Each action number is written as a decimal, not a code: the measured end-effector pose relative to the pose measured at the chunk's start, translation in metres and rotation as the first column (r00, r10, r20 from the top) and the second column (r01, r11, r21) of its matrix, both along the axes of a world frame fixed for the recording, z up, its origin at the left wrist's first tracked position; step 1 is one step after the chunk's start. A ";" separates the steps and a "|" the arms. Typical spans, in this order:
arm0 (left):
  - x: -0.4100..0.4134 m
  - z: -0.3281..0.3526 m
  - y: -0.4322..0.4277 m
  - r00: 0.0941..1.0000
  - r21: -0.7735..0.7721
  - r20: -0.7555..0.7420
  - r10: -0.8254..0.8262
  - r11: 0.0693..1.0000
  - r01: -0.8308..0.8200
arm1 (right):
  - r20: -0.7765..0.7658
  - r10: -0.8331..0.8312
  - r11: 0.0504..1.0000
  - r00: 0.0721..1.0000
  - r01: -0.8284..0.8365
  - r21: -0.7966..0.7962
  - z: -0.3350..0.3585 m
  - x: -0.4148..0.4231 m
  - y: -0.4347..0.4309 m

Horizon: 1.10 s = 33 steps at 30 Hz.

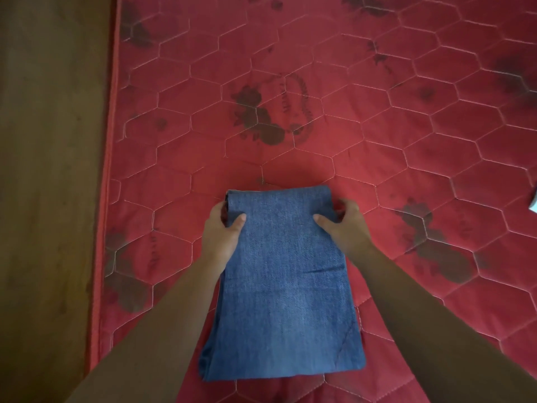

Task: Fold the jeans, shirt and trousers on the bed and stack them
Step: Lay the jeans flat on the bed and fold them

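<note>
**At the mattress's near edge, two hands grip folded jeans**

Closest to the camera, two bare forearms reach in from the lower corners and converge on a pair of blue jeans [284, 286]. The jeans lie folded into a long, layered rectangle on a red quilted mattress [319, 112]. Their wider end is nearest the person and the narrower, folded end points away.

Farther up, the left hand [222, 231] holds the jeans' left edge close to the far end. Its thumb [239, 221] lies flat on top of the denim, and the other fingers curl round the edge and under the layers. Opposite it, the right hand [344, 225] grips the right edge at about the same place. Its thumb [321, 221] presses on the top surface, and its fingers [348, 206] are bent round the far right corner. Both hands pinch the cloth between thumb and fingers.

Beyond the jeans, the mattress stretches away, stitched in pale hexagons and printed with dark flower motifs [255, 112]. Along its left side runs a brown wooden surface [49, 170]. At the right border a small white object [534, 203] shows, too cropped to identify.
</note>
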<state>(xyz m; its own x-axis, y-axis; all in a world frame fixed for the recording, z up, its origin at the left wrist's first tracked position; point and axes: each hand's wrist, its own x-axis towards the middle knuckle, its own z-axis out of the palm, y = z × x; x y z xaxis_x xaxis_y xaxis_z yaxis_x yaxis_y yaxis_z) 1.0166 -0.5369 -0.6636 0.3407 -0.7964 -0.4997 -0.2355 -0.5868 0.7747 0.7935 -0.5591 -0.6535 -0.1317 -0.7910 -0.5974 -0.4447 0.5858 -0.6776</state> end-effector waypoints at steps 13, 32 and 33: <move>0.014 0.001 -0.038 0.960 0.135 -0.230 0.161 0.982 -0.133 | 0.342 -0.346 0.938 0.874 0.321 0.130 0.000 0.012 -0.028; 0.048 -0.011 -0.001 0.999 -0.022 0.023 0.025 0.999 -0.025 | 0.072 0.081 0.996 0.994 -0.079 -0.031 -0.013 0.018 -0.006; 0.049 -0.012 -0.005 0.998 -0.031 0.044 0.050 0.998 -0.049 | 0.086 0.084 0.996 0.993 -0.082 -0.027 -0.014 0.019 -0.005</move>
